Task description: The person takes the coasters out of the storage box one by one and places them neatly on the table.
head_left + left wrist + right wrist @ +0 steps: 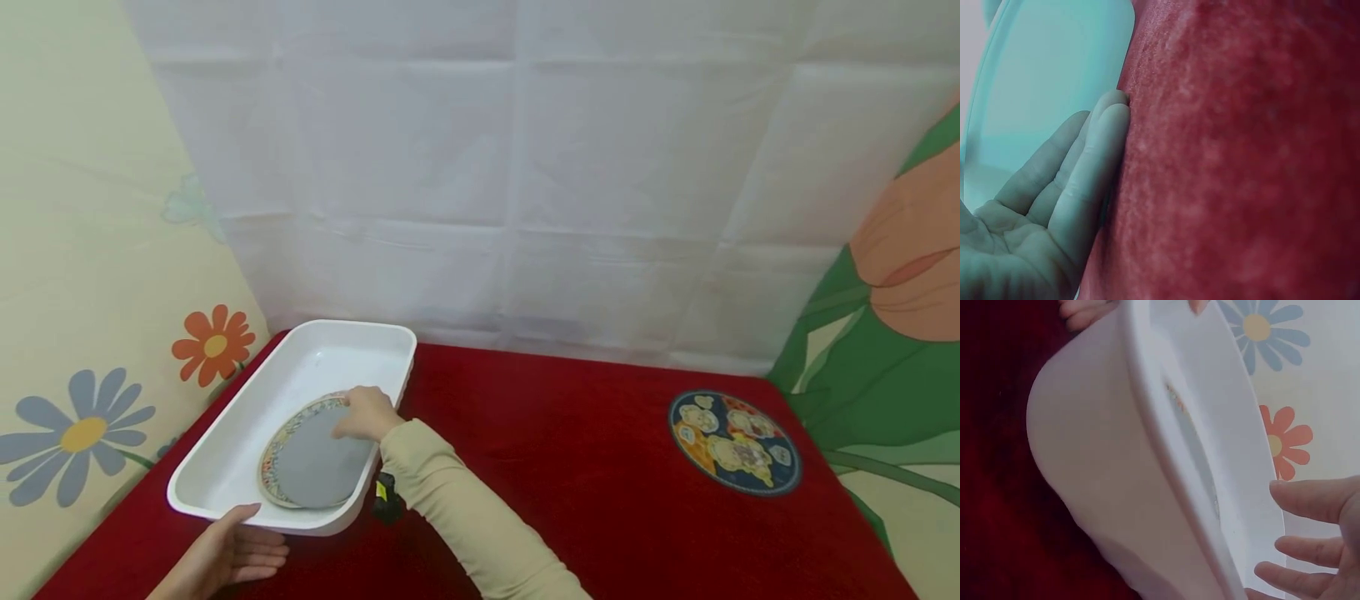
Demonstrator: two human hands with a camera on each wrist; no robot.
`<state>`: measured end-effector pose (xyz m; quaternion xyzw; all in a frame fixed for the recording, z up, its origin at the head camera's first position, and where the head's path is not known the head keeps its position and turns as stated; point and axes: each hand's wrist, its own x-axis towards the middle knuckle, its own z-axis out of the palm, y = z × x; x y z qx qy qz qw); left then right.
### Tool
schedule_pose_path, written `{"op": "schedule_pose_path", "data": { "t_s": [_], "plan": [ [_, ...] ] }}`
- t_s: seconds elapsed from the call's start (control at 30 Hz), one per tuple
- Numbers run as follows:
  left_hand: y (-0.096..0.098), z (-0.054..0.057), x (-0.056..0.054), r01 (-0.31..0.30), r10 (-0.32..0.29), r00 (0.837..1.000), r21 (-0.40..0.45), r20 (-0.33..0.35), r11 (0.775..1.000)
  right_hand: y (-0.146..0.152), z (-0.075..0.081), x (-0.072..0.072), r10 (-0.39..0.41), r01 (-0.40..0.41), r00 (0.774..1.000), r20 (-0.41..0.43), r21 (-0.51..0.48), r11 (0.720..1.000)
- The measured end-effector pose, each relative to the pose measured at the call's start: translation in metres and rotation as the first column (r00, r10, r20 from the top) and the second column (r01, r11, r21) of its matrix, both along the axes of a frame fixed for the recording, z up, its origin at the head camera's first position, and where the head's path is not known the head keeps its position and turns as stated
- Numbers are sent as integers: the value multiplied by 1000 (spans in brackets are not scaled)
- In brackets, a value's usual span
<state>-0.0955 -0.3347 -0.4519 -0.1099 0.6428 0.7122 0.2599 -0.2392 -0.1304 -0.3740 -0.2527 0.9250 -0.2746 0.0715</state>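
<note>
Left hand [228, 554] palm up, fingers [1088, 169] nearly straight. Right arm [468, 517] extended forward-left, sleeve [420, 458] to wrist; right hand [369, 414] fingers spread, thumb [1310, 499] held apart.

plate [311, 468]: part hides behind right hand [367, 414]
tub [1054, 69]: cut off in left wrist view
black thing [387, 500]: too small to tell

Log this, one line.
Round gray disc inside white rectangular tray; right hand over disc; left hand at tray's near rim; blue round mat outside
</note>
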Motion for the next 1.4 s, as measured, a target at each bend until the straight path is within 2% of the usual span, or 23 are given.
{"op": "schedule_pose_path", "data": {
  "t_s": [0.23, 0.4, 0.6, 0.83, 1.2, 1.4],
  "plan": [
    [-1, 1, 1, -2, 2, 1000, 1, 1, 1000, -5, -2, -2, 27, -21, 998, -55, 103, 994],
    [0, 0, 1, -8, 8, 1000, -10, -4, 1000, -9, -3, -3, 19, -1, 995, -95, 183, 983],
    [3, -1, 1, -4, 4, 1000, 7, -5, 1000, -11, -5, -5, 32, -7, 993, -113, 209, 978],
    [4, 0, 1, -3, 3, 1000, 9, 3, 1000, -14, -7, -8, 10, 10, 997, -78, 257, 966],
    [5, 1, 2, -1, 1, 1000, 10, -11, 1000, -19, -13, -9, -3, 29, 997, -72, 361, 932],
    [5, 1, 2, -16, 15, 1000, -11, -9, 1000, -21, -17, -10, -20, 30, 999, -33, 342, 939]
  ]
}}
